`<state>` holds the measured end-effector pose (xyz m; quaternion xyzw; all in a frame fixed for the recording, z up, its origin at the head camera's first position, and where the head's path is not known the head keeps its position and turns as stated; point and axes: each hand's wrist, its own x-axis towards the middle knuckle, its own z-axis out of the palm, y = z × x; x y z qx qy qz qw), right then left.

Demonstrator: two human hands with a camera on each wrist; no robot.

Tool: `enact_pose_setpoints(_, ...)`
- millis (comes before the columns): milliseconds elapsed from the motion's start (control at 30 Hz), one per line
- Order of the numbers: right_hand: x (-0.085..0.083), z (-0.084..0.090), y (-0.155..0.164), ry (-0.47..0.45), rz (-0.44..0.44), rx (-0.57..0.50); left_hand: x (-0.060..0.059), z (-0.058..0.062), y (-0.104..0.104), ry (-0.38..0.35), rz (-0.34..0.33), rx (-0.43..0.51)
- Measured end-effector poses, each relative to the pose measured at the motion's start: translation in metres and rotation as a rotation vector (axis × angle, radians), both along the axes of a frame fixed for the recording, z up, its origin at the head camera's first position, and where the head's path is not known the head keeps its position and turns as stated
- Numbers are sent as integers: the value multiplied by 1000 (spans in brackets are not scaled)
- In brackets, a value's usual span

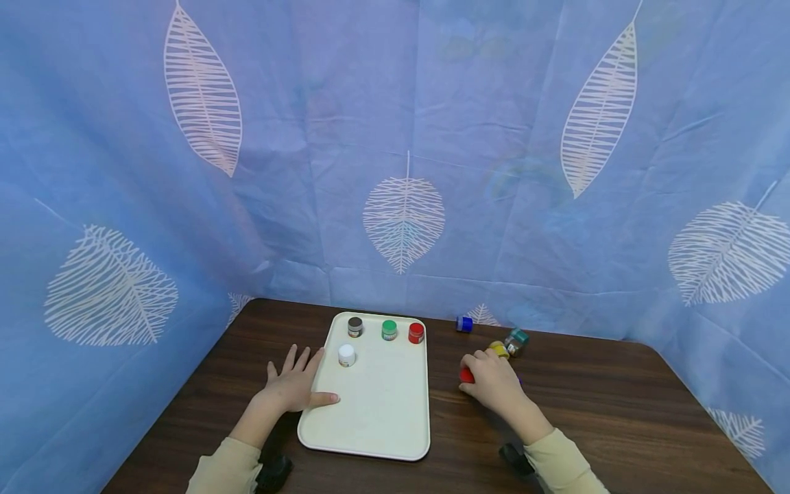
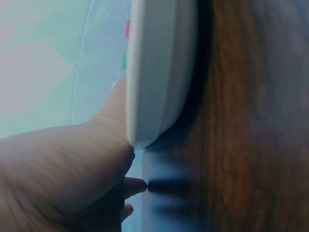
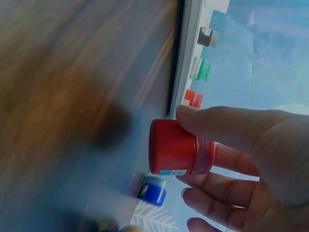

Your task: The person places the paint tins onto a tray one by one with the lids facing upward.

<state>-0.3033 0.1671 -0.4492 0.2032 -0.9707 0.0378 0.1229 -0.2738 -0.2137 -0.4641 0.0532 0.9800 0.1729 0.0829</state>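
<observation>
A red jar [image 3: 174,147], right of the tray [image 1: 376,418], is pinched in the right hand [image 1: 492,382]. Beyond lie a yellow jar [image 1: 498,349], teal jar [image 1: 520,336] and blue jar [image 1: 464,324]. The tray holds a black jar [image 1: 354,327], green jar [image 1: 389,331], second red jar [image 1: 416,333] and white jar [image 1: 346,355]; the left hand [image 1: 290,387], spread, touches its left rim. Table [image 1: 617,398] extends rightward.

From the head, the dark-brown, wood-grained table [image 1: 592,405] is viewed forward and downward; the white, rounded rectangular tray [image 1: 382,412] is shared with both wrist views, set close and turned sideways.

No legible txt on jar lbls [image 3: 173,172]
</observation>
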Motion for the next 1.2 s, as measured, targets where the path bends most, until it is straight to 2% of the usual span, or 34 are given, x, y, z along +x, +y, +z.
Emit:
enact_pose_setpoints(300, 0, 5, -25, 32, 38, -59, 2, 0, 0, 3, 2, 0)
enact_pose_setpoints(500, -1, 8, -43, 88, 85, -76, 3, 1, 0, 19, 3, -4)
enact_pose_setpoints(1000, -13, 9, -92, 48, 143, -63, -1, -3, -1, 23, -4, -10)
enact_pose_setpoints(1200, -16, 9, -107, 83, 187, -5, 0, -3, -1, 23, -4, -8)
